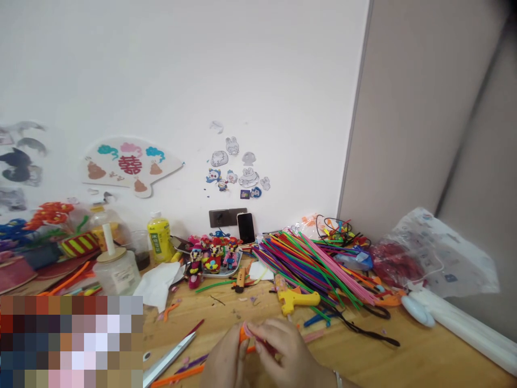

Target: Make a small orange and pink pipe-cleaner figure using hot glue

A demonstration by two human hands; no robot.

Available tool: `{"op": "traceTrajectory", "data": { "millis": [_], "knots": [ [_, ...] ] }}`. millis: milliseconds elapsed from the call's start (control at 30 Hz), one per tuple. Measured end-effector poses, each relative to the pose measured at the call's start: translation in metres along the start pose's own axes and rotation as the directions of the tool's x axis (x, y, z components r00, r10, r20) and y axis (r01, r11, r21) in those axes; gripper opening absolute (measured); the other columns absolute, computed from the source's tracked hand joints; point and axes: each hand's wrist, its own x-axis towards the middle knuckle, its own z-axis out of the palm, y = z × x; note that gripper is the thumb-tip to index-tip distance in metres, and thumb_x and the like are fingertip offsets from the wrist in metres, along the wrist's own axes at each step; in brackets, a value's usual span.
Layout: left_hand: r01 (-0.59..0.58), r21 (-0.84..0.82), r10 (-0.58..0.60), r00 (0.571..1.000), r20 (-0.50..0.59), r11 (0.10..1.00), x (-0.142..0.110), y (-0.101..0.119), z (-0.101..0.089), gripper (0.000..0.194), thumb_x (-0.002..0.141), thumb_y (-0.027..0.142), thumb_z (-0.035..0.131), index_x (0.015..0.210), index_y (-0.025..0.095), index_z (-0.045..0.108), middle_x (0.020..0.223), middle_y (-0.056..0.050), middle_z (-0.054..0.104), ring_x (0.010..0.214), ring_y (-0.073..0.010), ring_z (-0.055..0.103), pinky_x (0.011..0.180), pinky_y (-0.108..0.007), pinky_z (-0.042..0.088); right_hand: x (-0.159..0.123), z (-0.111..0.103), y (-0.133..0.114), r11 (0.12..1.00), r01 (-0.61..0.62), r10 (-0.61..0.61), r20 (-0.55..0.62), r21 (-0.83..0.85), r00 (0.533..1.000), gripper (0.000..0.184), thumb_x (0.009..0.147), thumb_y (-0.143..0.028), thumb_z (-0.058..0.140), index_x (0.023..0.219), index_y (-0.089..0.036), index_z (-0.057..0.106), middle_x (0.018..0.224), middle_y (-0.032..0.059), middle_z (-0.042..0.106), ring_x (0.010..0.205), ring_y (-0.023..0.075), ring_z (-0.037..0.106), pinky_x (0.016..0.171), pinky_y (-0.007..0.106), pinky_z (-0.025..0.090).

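Observation:
Near the table's front edge my two hands meet, fingertips almost touching. My left hand [226, 353] is closed on an orange pipe cleaner [243, 335], a short bit of which shows above the fingers. With thumb and forefinger my right hand [285, 345] pinches a small pink fuzzy piece [247, 330] against the orange one. What lies deeper inside the fingers is hidden. To the left of my hands, silver scissors [172, 355] rest on the table beside another orange stem [177, 375] and a purple stem [194, 364].
A yellow glue gun [299, 299] lies beyond my right hand, before a heap of coloured pipe cleaners [311, 264]. Small figures [214, 256] fill a tray at the back, near a phone [246, 228] and a yellow bottle [159, 237]. A glass jar [117, 272] stands left.

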Motion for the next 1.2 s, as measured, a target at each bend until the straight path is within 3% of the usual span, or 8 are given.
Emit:
{"op": "traceTrajectory", "data": {
  "millis": [167,300,433,600,833,1200],
  "knots": [
    [-0.021,0.018,0.022,0.999,-0.048,1.000,-0.002,-0.002,0.000,0.027,0.088,0.035,0.027,0.084,0.023,0.051,0.067,-0.001,0.067,0.058,-0.0134,0.063,0.051,-0.020,0.051,0.001,-0.007,-0.004,0.999,0.039,-0.040,-0.044,-0.018,0.998,0.029,0.081,-0.011,0.040,0.107,-0.018,0.052,0.075,0.0050,0.063,0.066,0.0142,0.055,0.059,0.024,0.044],
    [-0.021,0.032,0.023,0.997,-0.070,0.999,-0.005,-0.004,0.000,0.027,0.088,0.036,0.028,0.087,0.023,0.051,0.070,-0.002,0.067,0.060,-0.0140,0.064,0.053,-0.021,0.052,0.000,-0.010,-0.005,0.995,0.099,-0.098,0.012,-0.027,0.995,0.037,0.079,-0.009,0.041,0.113,-0.020,0.047,0.088,0.0065,0.064,0.077,0.0155,0.057,0.067,0.027,0.046],
    [0.001,0.016,0.000,0.998,-0.065,1.000,-0.005,-0.002,-0.002,0.025,0.089,0.034,0.029,0.081,0.023,0.050,0.065,0.000,0.065,0.057,-0.0127,0.062,0.052,-0.020,0.050,0.000,-0.012,-0.006,0.993,0.117,-0.116,0.047,-0.012,0.992,0.040,0.077,-0.009,0.040,0.115,-0.019,0.046,0.089,0.0070,0.064,0.077,0.0159,0.057,0.066,0.027,0.047],
    [-0.073,0.047,0.078,0.988,-0.132,0.996,-0.001,0.001,-0.004,0.023,0.089,0.033,0.029,0.082,0.023,0.049,0.063,0.002,0.063,0.055,-0.0117,0.061,0.050,-0.018,0.049,0.001,-0.013,-0.008,0.988,0.154,-0.154,0.045,-0.013,0.987,0.042,0.077,-0.008,0.039,0.118,-0.018,0.043,0.090,0.0079,0.063,0.079,0.0161,0.057,0.067,0.027,0.047],
    [-0.079,0.058,0.083,0.994,-0.071,0.995,-0.005,0.001,-0.003,0.024,0.089,0.032,0.029,0.078,0.023,0.049,0.061,0.002,0.062,0.054,-0.0120,0.060,0.050,-0.019,0.048,0.000,-0.013,-0.007,0.976,0.204,-0.196,0.101,-0.071,0.975,0.050,0.076,-0.010,0.037,0.126,-0.015,0.035,0.086,0.0094,0.062,0.073,0.0177,0.055,0.061,0.029,0.045],
    [-0.036,0.051,0.038,0.999,-0.029,0.998,-0.006,-0.005,0.001,0.026,0.089,0.030,0.029,0.076,0.022,0.050,0.062,0.001,0.063,0.054,-0.0129,0.060,0.051,-0.021,0.047,-0.004,-0.007,-0.005,0.996,0.089,-0.091,0.117,0.016,0.989,0.049,0.075,-0.007,0.037,0.122,-0.018,0.040,0.088,0.0085,0.060,0.075,0.0169,0.054,0.065,0.028,0.045]
  ]
}}
